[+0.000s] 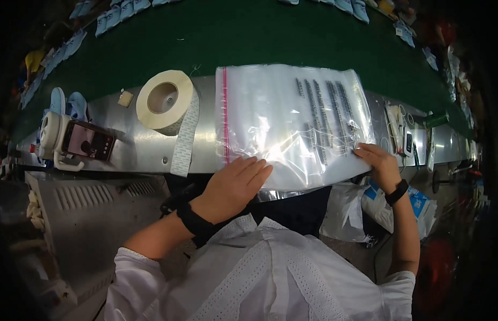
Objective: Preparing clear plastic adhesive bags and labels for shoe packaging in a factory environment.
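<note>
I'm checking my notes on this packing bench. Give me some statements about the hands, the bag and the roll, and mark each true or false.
1. Both hands rest on the clear plastic bag. True.
2. The label roll lies to the bag's right. False: it lies to its left.
3. The left hand grips the roll. False: it lies flat on the bag.
4. The right hand touches the bag's right edge. True.
5. A phone lies left of the roll. True.

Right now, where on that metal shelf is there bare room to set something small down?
Bare metal shows between the phone and the tape roll, below the small square tag. The plastic bag, pressed flat by the left hand and right hand, fills the middle. Right of it, small tools crowd the shelf.
</note>
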A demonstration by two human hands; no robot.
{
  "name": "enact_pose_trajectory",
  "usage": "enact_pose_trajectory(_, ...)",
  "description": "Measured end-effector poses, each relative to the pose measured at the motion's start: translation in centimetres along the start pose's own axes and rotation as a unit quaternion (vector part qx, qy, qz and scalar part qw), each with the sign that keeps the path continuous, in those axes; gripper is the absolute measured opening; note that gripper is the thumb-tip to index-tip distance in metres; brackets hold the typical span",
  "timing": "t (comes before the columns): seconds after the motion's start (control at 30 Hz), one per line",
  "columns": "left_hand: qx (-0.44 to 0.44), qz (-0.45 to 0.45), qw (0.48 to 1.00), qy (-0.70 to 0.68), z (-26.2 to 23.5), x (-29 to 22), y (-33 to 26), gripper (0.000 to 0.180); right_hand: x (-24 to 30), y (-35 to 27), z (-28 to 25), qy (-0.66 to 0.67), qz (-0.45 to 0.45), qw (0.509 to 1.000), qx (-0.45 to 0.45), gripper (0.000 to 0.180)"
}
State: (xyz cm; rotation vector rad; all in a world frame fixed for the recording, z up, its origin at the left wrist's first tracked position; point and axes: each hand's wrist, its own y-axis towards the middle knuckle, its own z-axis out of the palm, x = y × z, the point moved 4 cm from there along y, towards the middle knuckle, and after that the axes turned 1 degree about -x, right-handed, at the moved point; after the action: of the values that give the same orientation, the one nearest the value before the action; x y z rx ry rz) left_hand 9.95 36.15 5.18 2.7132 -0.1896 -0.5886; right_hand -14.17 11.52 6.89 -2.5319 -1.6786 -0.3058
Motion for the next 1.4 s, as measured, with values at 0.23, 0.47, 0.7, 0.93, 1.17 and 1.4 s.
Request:
enact_pose_trajectory(0.23, -0.032, -0.014, 0.999, 0.007, 2.4, 0.1, -2.1, 0.044, 1.1, -0.9, 1.4, -0.027, -0.008, 0.999, -0.015, 0.052)
enact_pose_trajectory(0.47, -0.019, -0.021, 0.992, 0.125, 4.6, -1.5, -2.9, 0.056, 0.2, -1.9, 3.5, -0.127, -0.016, 0.989, -0.072, 0.046)
enact_pose_trajectory(0.7, -0.068, -0.019, 0.977, 0.199, 5.1, -4.1, -1.7, 0.04, 0.0, -2.0, 2.6, -0.116, -0.023, 0.99, -0.08, 0.043)
enact_pose_trajectory(0.93, -0.073, -0.065, 0.969, 0.227, 6.6, -2.6, -2.0, 0.036, 0.8, -0.9, -1.0, -0.14, -0.056, 0.988, -0.03, 0.036)
enact_pose_trajectory(1.17, -0.058, -0.039, 0.984, 0.166, 3.8, -0.9, -1.1, 0.029, 0.9, -0.5, -2.0, -0.159, -0.089, 0.983, -0.004, 0.029)
enact_pose_trajectory(1.4, -0.077, 0.017, 0.988, 0.132, -0.7, 1.1, 0.2, 0.033, 0.4, -0.2, 0.3, -0.151, -0.081, 0.985, 0.025, 0.037)
